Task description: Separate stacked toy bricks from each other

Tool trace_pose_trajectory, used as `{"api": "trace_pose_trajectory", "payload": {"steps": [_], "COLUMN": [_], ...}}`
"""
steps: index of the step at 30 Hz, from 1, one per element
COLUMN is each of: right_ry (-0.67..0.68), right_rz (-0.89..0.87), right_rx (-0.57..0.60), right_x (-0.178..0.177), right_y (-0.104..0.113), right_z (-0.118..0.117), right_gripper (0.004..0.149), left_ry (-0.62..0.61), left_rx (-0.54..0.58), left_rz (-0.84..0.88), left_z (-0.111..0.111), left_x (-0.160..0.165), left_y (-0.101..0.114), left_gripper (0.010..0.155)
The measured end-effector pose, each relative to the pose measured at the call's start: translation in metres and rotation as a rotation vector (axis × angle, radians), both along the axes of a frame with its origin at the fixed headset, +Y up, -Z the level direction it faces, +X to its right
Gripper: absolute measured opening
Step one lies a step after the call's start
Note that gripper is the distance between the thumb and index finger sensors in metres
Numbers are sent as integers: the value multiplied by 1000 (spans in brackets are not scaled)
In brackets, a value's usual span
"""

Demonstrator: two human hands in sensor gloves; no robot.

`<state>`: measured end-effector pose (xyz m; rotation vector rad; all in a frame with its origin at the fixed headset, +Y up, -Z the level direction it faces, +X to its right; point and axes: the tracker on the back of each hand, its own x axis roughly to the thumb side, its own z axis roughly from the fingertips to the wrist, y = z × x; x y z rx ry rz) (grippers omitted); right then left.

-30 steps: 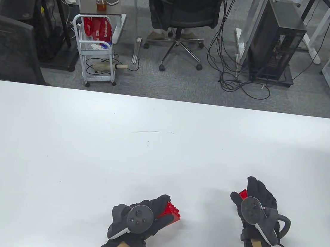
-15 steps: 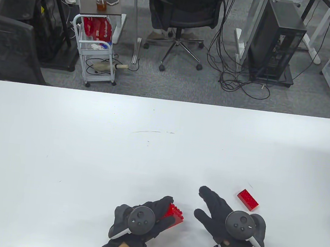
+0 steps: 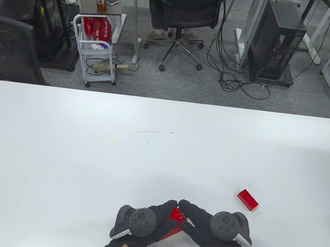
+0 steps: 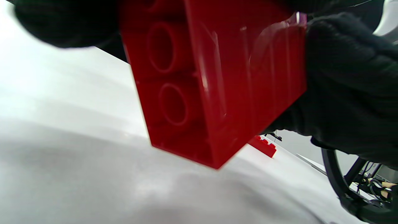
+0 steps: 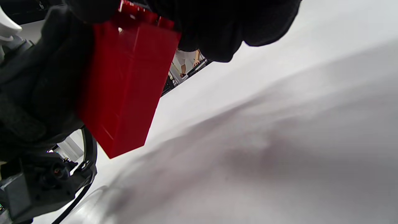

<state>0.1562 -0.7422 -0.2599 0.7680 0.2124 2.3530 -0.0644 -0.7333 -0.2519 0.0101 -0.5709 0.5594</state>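
Hovering just above the table (image 3: 89, 150), the red brick stack (image 3: 174, 225) sits clamped between the left hand (image 3: 153, 221) and the right hand (image 3: 200, 225), studs tilted up and away, long axis slanting toward the near edge. It looks light, rigid, glossy, so short-end grips suit it; one loose brick (image 3: 248, 200) lies flat to the right, lengthwise on a diagonal.

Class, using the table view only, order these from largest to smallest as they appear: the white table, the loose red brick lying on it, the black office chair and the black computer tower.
1. White table
2. Office chair and computer tower: look alike in size, so unranked
3. Loose red brick
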Motion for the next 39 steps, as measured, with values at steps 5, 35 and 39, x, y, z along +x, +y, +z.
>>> {"api": "trace_pose_trajectory", "payload": {"steps": [5, 35, 39], "right_ry": [15, -146, -148], "right_rz": [-7, 4, 4], "right_rx": [-24, 180, 201], "right_x": [-6, -12, -13], "right_y": [-3, 7, 8], "right_z": [2, 12, 13], "right_gripper": [72, 71, 71], "left_ry": [7, 145, 154], "left_rx": [-4, 56, 73], "left_rz": [6, -37, -44], "left_z": [1, 14, 16], "left_x": [1, 15, 15], "left_y": [-1, 7, 9], "left_gripper": [73, 71, 71]}}
